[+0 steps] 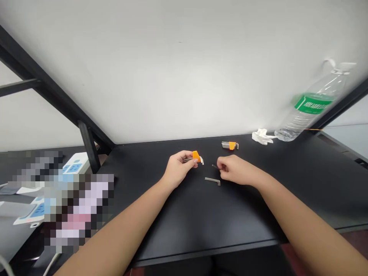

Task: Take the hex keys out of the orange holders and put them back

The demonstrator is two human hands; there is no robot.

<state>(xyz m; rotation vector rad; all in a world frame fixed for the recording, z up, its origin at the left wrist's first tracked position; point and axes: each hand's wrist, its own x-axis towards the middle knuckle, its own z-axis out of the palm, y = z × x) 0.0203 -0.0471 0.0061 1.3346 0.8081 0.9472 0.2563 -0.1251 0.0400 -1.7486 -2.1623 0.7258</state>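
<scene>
My left hand (180, 167) is closed around an orange hex key holder (196, 156), with silver hex keys through it and their short bent ends pointing right. My right hand (234, 168) is pinched closed just above the table. From its fingertips a thin, dark hex key (214, 166) sticks out to the left; the rest of it is hidden by the fingers. Between and below my hands, loose silver hex keys (212, 179) lie together on the black table (207, 218). A second hex key set (232, 145) in an orange holder lies behind my right hand.
A crumpled white tissue (262, 136) lies at the back right, beside a large clear plastic bottle (312, 103) with a green label. White power strips (77, 163) and a blurred-out area are on the left. Black frame bars (57, 92) slant along both sides, before a white wall (178, 76).
</scene>
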